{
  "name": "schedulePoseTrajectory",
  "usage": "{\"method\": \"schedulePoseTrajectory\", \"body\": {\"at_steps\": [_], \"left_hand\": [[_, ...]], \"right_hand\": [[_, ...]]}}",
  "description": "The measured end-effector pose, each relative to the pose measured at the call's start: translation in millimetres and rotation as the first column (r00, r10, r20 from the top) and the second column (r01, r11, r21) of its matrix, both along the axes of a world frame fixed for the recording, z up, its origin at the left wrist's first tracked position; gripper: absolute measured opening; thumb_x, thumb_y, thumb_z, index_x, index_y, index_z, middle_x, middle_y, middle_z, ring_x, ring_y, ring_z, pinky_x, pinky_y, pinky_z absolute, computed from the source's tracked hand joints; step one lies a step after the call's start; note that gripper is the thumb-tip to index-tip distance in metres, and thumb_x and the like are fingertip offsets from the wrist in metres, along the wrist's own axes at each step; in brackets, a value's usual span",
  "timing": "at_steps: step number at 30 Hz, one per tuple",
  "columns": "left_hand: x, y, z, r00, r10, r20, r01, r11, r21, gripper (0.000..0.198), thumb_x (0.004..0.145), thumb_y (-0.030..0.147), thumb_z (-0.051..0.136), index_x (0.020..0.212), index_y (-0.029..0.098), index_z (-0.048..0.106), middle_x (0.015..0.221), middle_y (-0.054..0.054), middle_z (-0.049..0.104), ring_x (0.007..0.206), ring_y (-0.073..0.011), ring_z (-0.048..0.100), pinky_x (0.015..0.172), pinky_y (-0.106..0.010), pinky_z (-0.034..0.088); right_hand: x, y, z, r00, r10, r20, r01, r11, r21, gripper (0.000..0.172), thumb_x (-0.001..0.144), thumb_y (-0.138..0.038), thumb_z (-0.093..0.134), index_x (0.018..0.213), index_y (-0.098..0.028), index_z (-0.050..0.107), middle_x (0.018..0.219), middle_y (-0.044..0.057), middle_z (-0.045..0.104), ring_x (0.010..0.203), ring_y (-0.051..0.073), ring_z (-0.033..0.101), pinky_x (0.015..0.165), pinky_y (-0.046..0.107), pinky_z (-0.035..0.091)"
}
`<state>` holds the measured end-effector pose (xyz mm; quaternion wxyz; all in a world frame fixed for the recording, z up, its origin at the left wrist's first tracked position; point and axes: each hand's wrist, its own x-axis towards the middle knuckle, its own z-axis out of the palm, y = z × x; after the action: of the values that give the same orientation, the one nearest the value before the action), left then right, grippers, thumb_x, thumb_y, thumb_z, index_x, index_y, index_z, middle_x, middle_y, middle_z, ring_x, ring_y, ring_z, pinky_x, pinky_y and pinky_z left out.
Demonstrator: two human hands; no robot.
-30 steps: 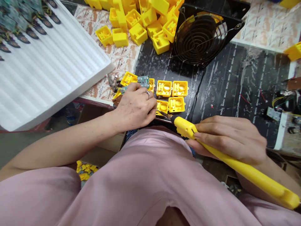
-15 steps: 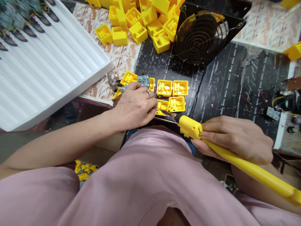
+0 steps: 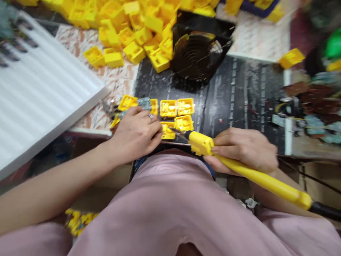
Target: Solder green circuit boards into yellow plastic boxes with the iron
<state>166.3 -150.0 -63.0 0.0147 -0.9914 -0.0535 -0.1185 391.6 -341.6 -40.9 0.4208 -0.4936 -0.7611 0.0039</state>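
Observation:
My left hand point(image 3: 140, 131), with a ring on one finger, is closed over the left part of a group of small open yellow plastic cases. What its fingertips hold is hidden beneath it. A green circuit board point(image 3: 144, 103) shows just beyond the fingers. My right hand point(image 3: 243, 149) grips a yellow corded soldering iron point(image 3: 201, 142) with a thin dark tip. That tip reaches a yellow case point(image 3: 167, 131) in the near row, close to my left hand. To its right lies another open case point(image 3: 183, 123), and two more stand behind.
Yellow cases point(image 3: 133, 51) are heaped at the back beside a black fan point(image 3: 198, 57) with a wire guard. A white ridged foam tray point(image 3: 53, 96) on the left carries boards and round parts. Loose components point(image 3: 285, 112) lie at right.
The camera view has shifted to the right, so the bench and both hands appear further left. My hands keep about the same place over the cases, and the soldering iron stays gripped.

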Motion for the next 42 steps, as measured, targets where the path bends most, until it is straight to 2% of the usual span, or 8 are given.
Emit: {"method": "schedulePoseTrajectory", "body": {"at_steps": [5, 8, 14, 19, 24, 30, 37, 42], "left_hand": [[0.8, 4.9, 2.8, 0.997, -0.070, 0.022, 0.068, 0.993, 0.096, 0.031, 0.100, 0.017, 0.052, 0.072, 0.020, 0.064, 0.070, -0.003, 0.069, 0.068, -0.0237, 0.064, 0.077, -0.041, 0.044], [1.8, 5.8, 3.6, 0.995, -0.092, 0.036, 0.087, 0.990, 0.110, 0.034, 0.101, 0.014, 0.049, 0.071, 0.020, 0.064, 0.070, -0.004, 0.070, 0.067, -0.0256, 0.065, 0.077, -0.042, 0.045], [4.2, 4.0, 5.9, 0.992, -0.116, 0.044, 0.110, 0.987, 0.115, 0.041, 0.103, 0.016, 0.044, 0.068, 0.021, 0.066, 0.066, -0.002, 0.067, 0.063, -0.0259, 0.067, 0.074, -0.043, 0.044], [-3.9, 7.5, 2.2, 0.994, -0.061, 0.093, 0.061, 0.998, 0.003, 0.044, 0.109, 0.019, 0.039, 0.076, 0.022, 0.069, 0.078, -0.002, 0.077, 0.070, -0.0252, 0.074, 0.086, -0.049, 0.045], [-17.3, 19.2, -8.5, 0.992, -0.046, 0.118, 0.056, 0.995, -0.085, 0.030, 0.109, 0.020, 0.047, 0.088, 0.028, 0.068, 0.085, 0.004, 0.081, 0.076, -0.0233, 0.078, 0.093, -0.052, 0.041], [-12.1, 18.3, -14.3, 0.995, -0.026, 0.098, 0.038, 0.991, -0.124, 0.031, 0.108, 0.021, 0.047, 0.087, 0.025, 0.068, 0.081, 0.003, 0.080, 0.072, -0.0226, 0.077, 0.093, -0.050, 0.042], [-6.1, 1.1, -10.6, 0.983, 0.182, -0.004, -0.178, 0.956, -0.232, 0.029, 0.102, 0.028, 0.051, 0.081, 0.022, 0.071, 0.076, -0.001, 0.076, 0.078, -0.0237, 0.071, 0.101, -0.047, 0.043], [-4.0, 5.6, -13.9, 0.974, 0.221, -0.047, -0.226, 0.946, -0.232, 0.029, 0.099, 0.028, 0.049, 0.084, 0.021, 0.073, 0.072, -0.002, 0.072, 0.077, -0.0227, 0.067, 0.096, -0.046, 0.046]], "right_hand": [[-2.0, 8.7, -12.6, 0.977, -0.195, -0.091, 0.207, 0.967, 0.148, 0.025, 0.101, -0.032, 0.070, 0.120, -0.017, 0.064, 0.079, 0.000, 0.077, 0.064, 0.010, 0.072, 0.063, 0.018, 0.059], [-4.8, 6.2, -22.8, 0.952, -0.271, -0.142, 0.296, 0.934, 0.199, 0.025, 0.101, -0.034, 0.070, 0.119, -0.017, 0.065, 0.080, 0.000, 0.078, 0.062, 0.010, 0.072, 0.061, 0.018, 0.058], [-12.5, 2.9, -40.3, 0.938, -0.218, -0.269, 0.281, 0.934, 0.221, 0.016, 0.095, -0.026, 0.077, 0.100, -0.021, 0.062, 0.074, -0.001, 0.076, 0.065, 0.011, 0.075, 0.062, 0.019, 0.060], [-11.8, 2.6, -42.8, 0.922, -0.313, -0.227, 0.355, 0.919, 0.172, 0.025, 0.101, -0.037, 0.069, 0.118, -0.019, 0.064, 0.081, 0.000, 0.078, 0.063, 0.010, 0.072, 0.061, 0.019, 0.059], [-11.7, 0.9, -44.5, 0.916, -0.366, -0.162, 0.388, 0.912, 0.135, 0.032, 0.103, -0.040, 0.065, 0.127, -0.018, 0.064, 0.081, -0.001, 0.077, 0.062, 0.009, 0.070, 0.062, 0.019, 0.058], [-9.6, 5.4, -44.6, 0.939, -0.296, -0.176, 0.327, 0.926, 0.188, 0.032, 0.101, -0.038, 0.068, 0.128, -0.020, 0.064, 0.086, -0.001, 0.080, 0.063, 0.009, 0.071, 0.061, 0.019, 0.058], [-10.6, -24.8, -45.5, 0.864, -0.410, -0.292, 0.413, 0.909, -0.056, 0.044, 0.091, -0.034, 0.081, 0.134, -0.034, 0.069, 0.101, 0.000, 0.082, 0.072, 0.018, 0.077, 0.064, 0.029, 0.065], [-7.8, -24.4, -48.2, 0.883, -0.302, -0.359, 0.321, 0.947, -0.010, 0.046, 0.086, -0.018, 0.084, 0.130, -0.026, 0.073, 0.092, 0.003, 0.080, 0.071, 0.019, 0.076, 0.057, 0.029, 0.064]]}}
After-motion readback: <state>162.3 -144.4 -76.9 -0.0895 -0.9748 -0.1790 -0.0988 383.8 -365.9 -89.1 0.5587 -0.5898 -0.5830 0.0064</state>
